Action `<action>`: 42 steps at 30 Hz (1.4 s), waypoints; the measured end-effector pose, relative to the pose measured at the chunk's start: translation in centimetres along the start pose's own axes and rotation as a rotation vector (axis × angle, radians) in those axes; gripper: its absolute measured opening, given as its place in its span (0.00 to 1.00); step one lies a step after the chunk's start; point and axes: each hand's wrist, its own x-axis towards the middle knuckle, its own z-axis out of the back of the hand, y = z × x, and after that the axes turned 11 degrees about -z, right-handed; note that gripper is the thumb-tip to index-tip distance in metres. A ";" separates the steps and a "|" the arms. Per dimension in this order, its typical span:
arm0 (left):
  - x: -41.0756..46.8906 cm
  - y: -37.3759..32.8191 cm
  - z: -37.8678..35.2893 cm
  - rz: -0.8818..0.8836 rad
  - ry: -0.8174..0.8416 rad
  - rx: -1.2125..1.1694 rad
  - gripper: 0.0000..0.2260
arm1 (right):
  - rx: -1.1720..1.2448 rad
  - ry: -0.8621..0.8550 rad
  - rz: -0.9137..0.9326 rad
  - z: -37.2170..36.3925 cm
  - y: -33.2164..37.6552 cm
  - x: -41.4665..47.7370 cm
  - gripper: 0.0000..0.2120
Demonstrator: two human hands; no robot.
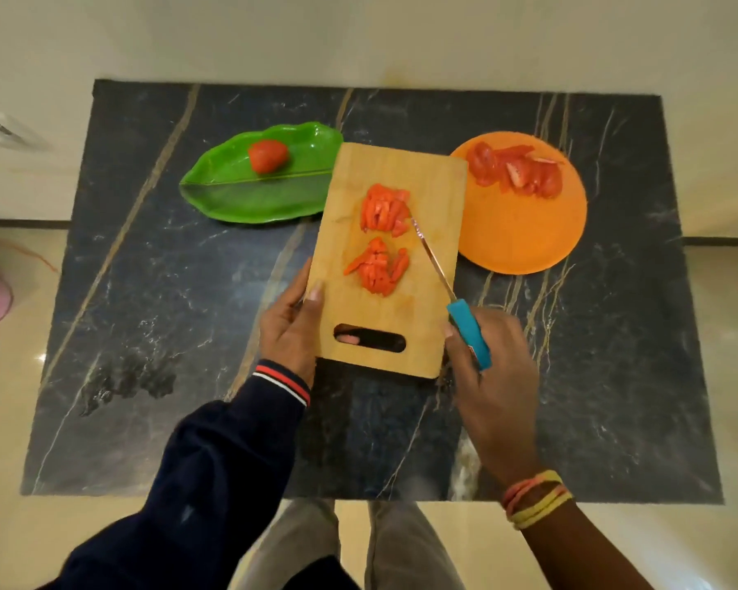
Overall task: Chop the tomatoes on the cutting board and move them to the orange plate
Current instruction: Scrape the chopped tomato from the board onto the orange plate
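1. Step in hand, my read: scrape the chopped tomato off the cutting board [427, 193] onto the orange plate [525, 232]. Two piles lie mid-board, a far pile [384, 210] and a near pile [378, 266].
2. The left hand [288, 330] is at the board's left edge, by the slot end. Its grip pinches the board, thumb on top and fingers under, one showing through the slot. The near end looks lifted off the worktop [167, 291], with shadow beneath.
3. The right hand [493, 372] is at the board's near-right corner, its grip wrapped round the blue handle of the knife [449, 296]. The blade crosses the board's right half, tip just beside the far pile.
4. The plate sits right of the board, and the board's far-right corner overlaps its rim.
5. To do it well: hold that corner over the rim, tip the right edge down and sweep rightward in short strokes, far pile first. The wet bits probably stick. The near pile could slip off the board's right edge onto the worktop, so steer it up-board.
6. In the way: the blade is on the plate side of the piles and needs to come round to their left.
7. Around: tomato slices [516, 172] lie on the plate's far part, with bare room nearer. A green leaf plate [252, 198] sits left of the board, just beside its far-left corner, and holds one uncut tomato [268, 156], so chopping remains.
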 end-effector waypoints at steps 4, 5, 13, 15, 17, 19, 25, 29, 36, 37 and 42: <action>2.2 -0.6 -0.6 0.001 0.155 0.095 0.16 | -0.013 0.054 0.004 2.9 -1.6 2.7 0.19; 2.5 -0.7 -0.8 0.006 0.194 0.119 0.16 | -0.020 0.083 0.014 3.4 -2.0 3.2 0.20; 3.4 -0.6 -2.3 0.017 0.341 0.221 0.16 | -0.200 0.196 0.086 4.7 -3.7 5.8 0.20; 3.5 -0.5 -2.6 0.014 0.340 0.234 0.16 | -0.219 0.205 0.076 4.6 -3.9 6.0 0.20; 3.6 -0.5 -2.7 0.034 0.350 0.239 0.16 | -0.245 0.212 0.061 4.6 -4.0 6.2 0.20; 3.7 -0.7 -2.7 0.071 0.365 0.238 0.15 | -0.288 0.224 0.043 4.7 -4.1 6.2 0.20; 4.4 -0.8 -3.0 0.151 0.371 0.231 0.15 | -0.304 0.260 -0.019 5.0 -4.5 6.6 0.20; 5.0 -0.6 -3.1 0.143 0.395 0.247 0.15 | -0.332 0.246 -0.043 5.2 -5.0 7.0 0.20; 5.4 -0.5 -3.3 0.167 0.438 0.245 0.15 | -0.327 0.217 -0.061 5.6 -5.7 7.8 0.20; 5.4 -0.6 -3.2 0.167 0.446 0.249 0.15 | -0.326 0.216 -0.064 5.6 -5.8 7.9 0.20; 5.3 -0.9 -2.7 0.180 0.460 0.265 0.16 | -0.333 0.197 -0.075 5.6 -6.2 8.5 0.20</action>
